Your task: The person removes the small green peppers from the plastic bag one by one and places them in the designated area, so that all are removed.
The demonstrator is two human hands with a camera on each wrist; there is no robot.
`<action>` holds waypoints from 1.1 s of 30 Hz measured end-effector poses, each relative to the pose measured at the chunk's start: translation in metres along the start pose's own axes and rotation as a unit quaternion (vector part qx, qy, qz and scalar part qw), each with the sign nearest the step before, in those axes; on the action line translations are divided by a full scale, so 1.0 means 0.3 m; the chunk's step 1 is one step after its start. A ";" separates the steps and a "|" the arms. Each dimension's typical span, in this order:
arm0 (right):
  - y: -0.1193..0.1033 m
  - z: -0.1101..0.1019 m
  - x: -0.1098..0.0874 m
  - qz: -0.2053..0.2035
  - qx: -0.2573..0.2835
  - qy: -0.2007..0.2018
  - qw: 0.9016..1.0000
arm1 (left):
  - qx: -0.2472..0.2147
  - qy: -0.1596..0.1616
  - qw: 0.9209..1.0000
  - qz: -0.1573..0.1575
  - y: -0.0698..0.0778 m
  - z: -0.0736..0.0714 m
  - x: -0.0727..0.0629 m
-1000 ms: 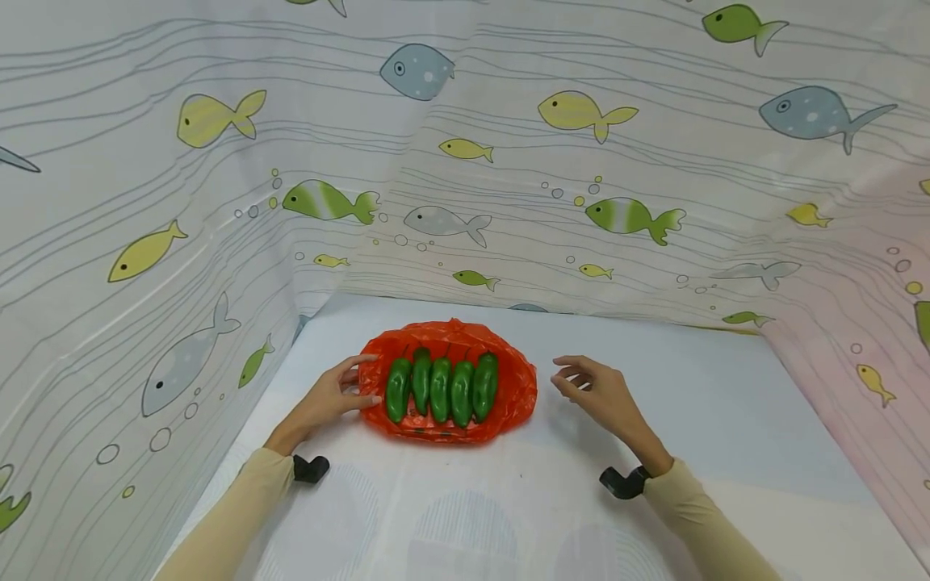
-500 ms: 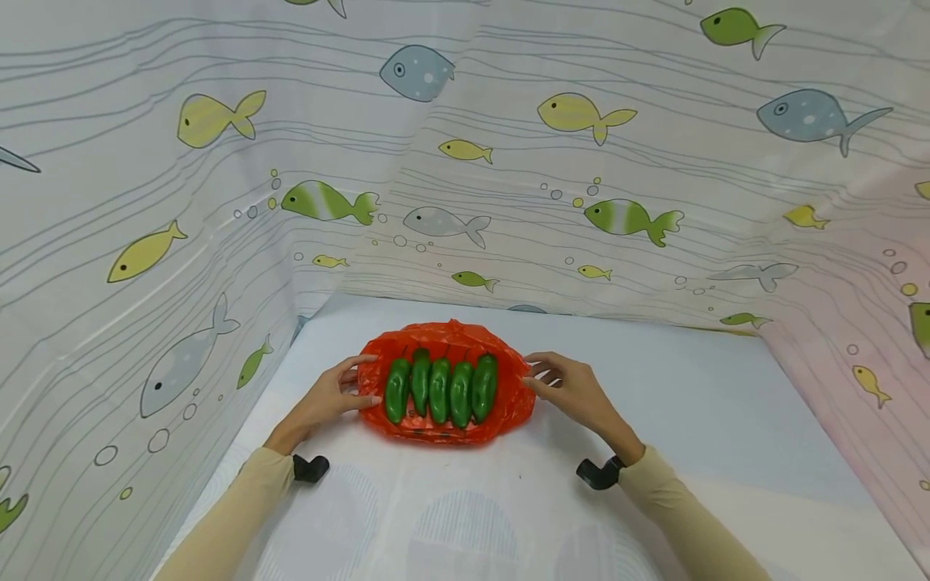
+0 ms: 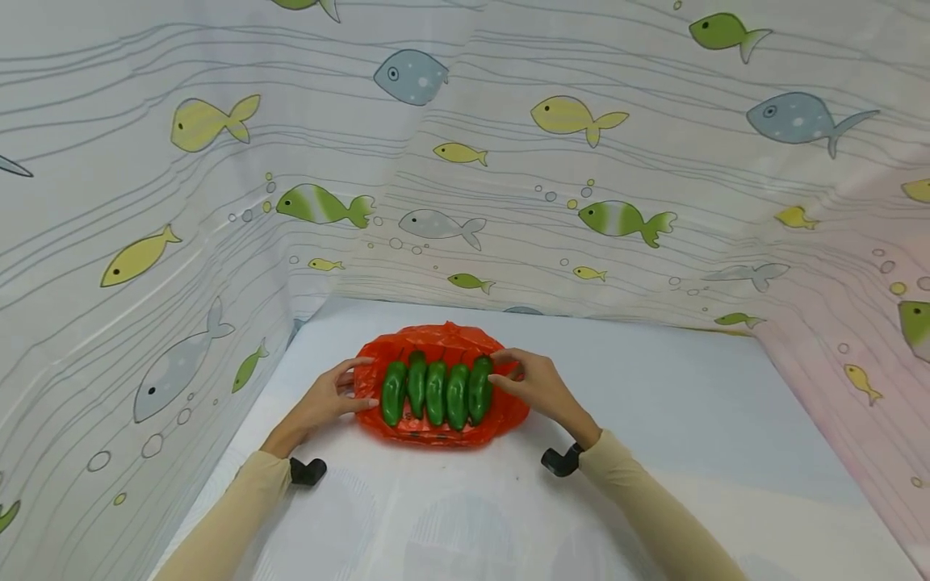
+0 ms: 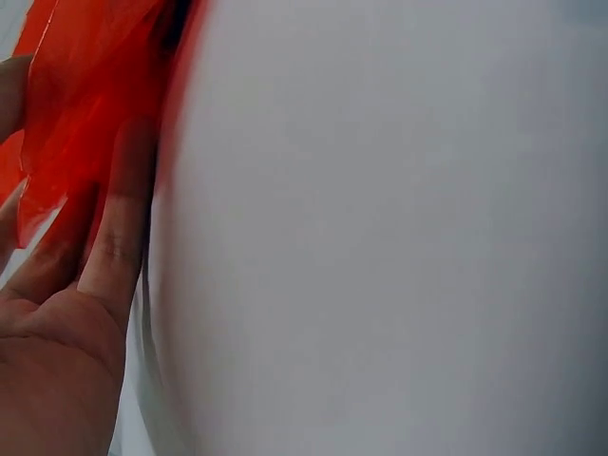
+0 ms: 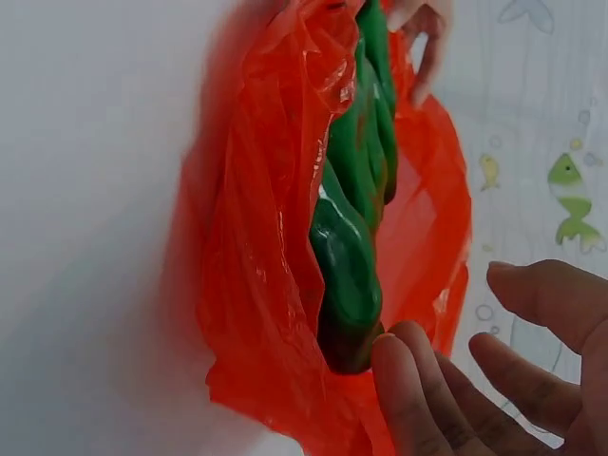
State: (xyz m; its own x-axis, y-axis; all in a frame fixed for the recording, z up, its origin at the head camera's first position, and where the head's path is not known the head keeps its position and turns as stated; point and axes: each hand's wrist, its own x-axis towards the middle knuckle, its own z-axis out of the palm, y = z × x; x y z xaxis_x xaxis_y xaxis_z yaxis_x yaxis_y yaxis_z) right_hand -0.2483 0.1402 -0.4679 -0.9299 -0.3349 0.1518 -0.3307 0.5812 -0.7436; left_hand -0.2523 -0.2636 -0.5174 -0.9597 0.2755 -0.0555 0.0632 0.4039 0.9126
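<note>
Several glossy green chili peppers (image 3: 436, 393) lie side by side in an open, crumpled red plastic bag (image 3: 443, 438) on the white table. At the bag's left end, my left hand (image 3: 328, 397) holds the rim, thumb and forefinger over the edge. In the left wrist view, a finger (image 4: 116, 228) runs up behind the translucent plastic. My right hand (image 3: 539, 387) reaches over the right end, thumb and forefinger apart on either side of the rightmost pepper (image 3: 479, 395). Its fingertips (image 5: 391, 356) are right at that pepper's end in the right wrist view.
Fish-patterned sheets form the back wall (image 3: 508, 186), left wall (image 3: 182, 323) and right wall (image 3: 857, 323) around the table (image 3: 654, 379). Black wrist mounts (image 3: 308, 471) are worn just above the sleeve cuffs.
My right hand has moved left, from beside the bag, across its right rim to the rightmost pepper. The left hand stays at the bag's left end.
</note>
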 end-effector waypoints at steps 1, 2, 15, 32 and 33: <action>0.000 0.008 0.006 -0.001 -0.004 -0.001 1.000 | 0.003 -0.001 1.000 0.000 0.000 0.000 0.000; 0.000 0.014 0.012 0.000 -0.008 -0.001 1.000 | 0.008 -0.003 1.000 0.000 0.000 0.000 0.001; 0.005 0.069 0.077 0.018 -0.053 -0.022 0.998 | 0.002 -0.016 1.000 0.001 0.017 -0.007 0.005; 0.005 0.108 0.128 0.038 -0.074 -0.057 0.995 | -0.004 -0.015 1.000 -0.004 0.009 -0.004 0.010; 0.005 0.110 0.128 0.040 -0.071 -0.061 0.995 | -0.007 -0.016 1.000 -0.005 0.009 -0.004 0.009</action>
State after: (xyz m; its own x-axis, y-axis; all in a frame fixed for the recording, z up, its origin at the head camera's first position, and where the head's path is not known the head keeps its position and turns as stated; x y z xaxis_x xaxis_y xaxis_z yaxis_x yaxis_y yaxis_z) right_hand -0.2793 0.1037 -0.4848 -0.9305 -0.3661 0.0096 -0.2841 0.7048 -0.6500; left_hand -0.2552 -0.2629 -0.5146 -0.9511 0.2991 -0.0774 0.0497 0.3954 0.9172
